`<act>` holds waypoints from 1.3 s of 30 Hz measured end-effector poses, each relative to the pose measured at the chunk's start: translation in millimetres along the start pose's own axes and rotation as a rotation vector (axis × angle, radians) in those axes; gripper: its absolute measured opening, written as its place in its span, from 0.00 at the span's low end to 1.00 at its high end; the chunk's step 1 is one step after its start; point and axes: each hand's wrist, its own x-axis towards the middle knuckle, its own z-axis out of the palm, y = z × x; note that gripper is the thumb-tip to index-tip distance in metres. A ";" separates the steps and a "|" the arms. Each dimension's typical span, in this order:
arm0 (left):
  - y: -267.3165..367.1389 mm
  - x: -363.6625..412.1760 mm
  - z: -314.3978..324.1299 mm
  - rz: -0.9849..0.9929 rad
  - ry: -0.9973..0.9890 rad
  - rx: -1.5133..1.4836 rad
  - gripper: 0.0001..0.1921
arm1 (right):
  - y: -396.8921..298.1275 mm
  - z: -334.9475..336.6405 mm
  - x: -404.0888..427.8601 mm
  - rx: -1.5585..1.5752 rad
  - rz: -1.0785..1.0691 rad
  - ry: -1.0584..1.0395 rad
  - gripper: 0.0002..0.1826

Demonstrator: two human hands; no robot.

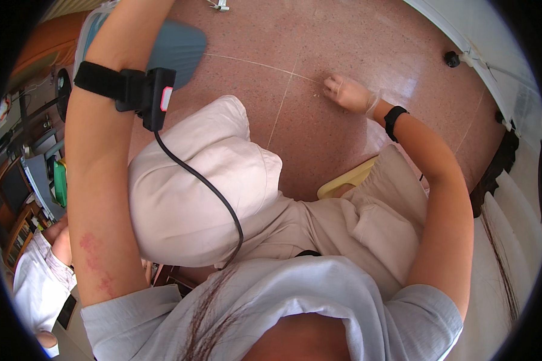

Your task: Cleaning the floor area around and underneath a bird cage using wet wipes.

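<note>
My right hand (345,94) reaches low over the reddish speckled floor (253,31), its fingers curled downward. A thin transparent glove covers it, bunched at the wrist above a black wristband (394,122). Pale crumbs (316,95) lie on the floor beside the fingertips. Whether anything is pinched in the fingers is hidden. My left hand is beyond the top edge of the picture. A black device (158,99) is strapped to the left forearm, with a black cable (207,182) running down to my lap. Behind that forearm stands a blue-grey ribbed plastic container (180,49).
A white furnishing on black casters (451,59) borders the right side. A small white object (220,5) lies at the top edge. One yellow slipper (343,179) is under my leg. Another person (40,280) is at the left, near cluttered shelves (20,232).
</note>
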 end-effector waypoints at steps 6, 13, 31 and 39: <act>-2.6 5.3 -1.6 -0.041 0.041 0.110 0.27 | 8.7 -11.2 5.2 0.490 0.620 0.102 0.09; -9.0 10.7 -3.6 -0.039 0.042 0.095 0.26 | 27.6 -24.8 -15.2 0.354 1.120 0.199 0.07; -4.4 15.5 -1.8 -0.016 0.043 0.103 0.28 | -65.1 20.8 43.6 0.087 0.358 0.096 0.09; -8.3 18.9 0.2 -0.033 0.007 0.080 0.27 | 35.7 51.2 -15.1 0.036 0.641 0.120 0.12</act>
